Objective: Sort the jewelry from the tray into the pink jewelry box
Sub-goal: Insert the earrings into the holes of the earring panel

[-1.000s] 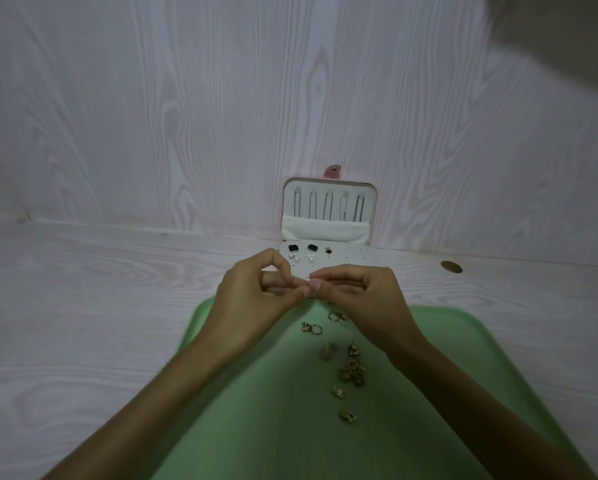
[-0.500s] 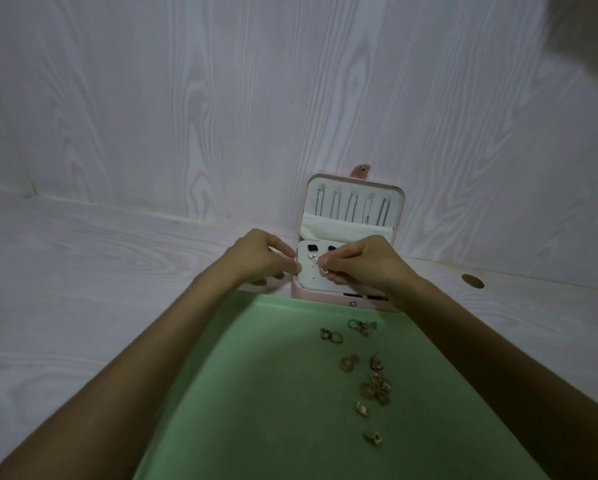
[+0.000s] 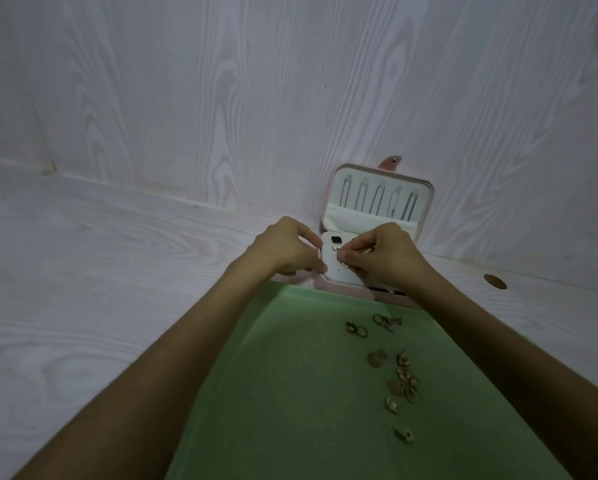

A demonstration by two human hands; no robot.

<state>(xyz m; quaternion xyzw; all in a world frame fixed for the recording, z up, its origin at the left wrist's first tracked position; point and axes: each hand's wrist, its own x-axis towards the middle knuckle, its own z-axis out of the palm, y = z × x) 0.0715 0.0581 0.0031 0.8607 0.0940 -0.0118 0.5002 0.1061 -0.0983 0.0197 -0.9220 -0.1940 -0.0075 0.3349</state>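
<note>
The right hand (image 3: 384, 258) is pinching a tiny metal earring (image 3: 343, 261) between thumb and forefinger, pressing it against the white perforated earring panel (image 3: 335, 268) of the open pink jewelry box (image 3: 377, 209), which is where the piece now sits. Just left of that pinch, the left hand (image 3: 283, 249) is gripping the panel's left edge with curled fingers, steadying it. Judging by its size, the earring is nearly weightless, stiff and slippery, with a thin post that could bend; holding it by the decorated front, post pointing at the hole, seems safest. Just above the pinch, dark studs (image 3: 335, 240) are already sitting in the panel, and beyond them the upright lid is showing a row of thin hanging chains (image 3: 377, 199). Below the hands, on the near side, the flat pale-green plastic tray (image 3: 290, 393) is holding the remaining small gold-toned rings and earrings (image 3: 403, 379), scattered well apart from the grip. To the far right a round brown spot (image 3: 495, 281) is lying on the whitewashed wood tabletop (image 3: 100, 289). Compared with a second ago, both hands have moved from above the tray, fingertips together, forward onto the box, and the view is shifting leftward.
</note>
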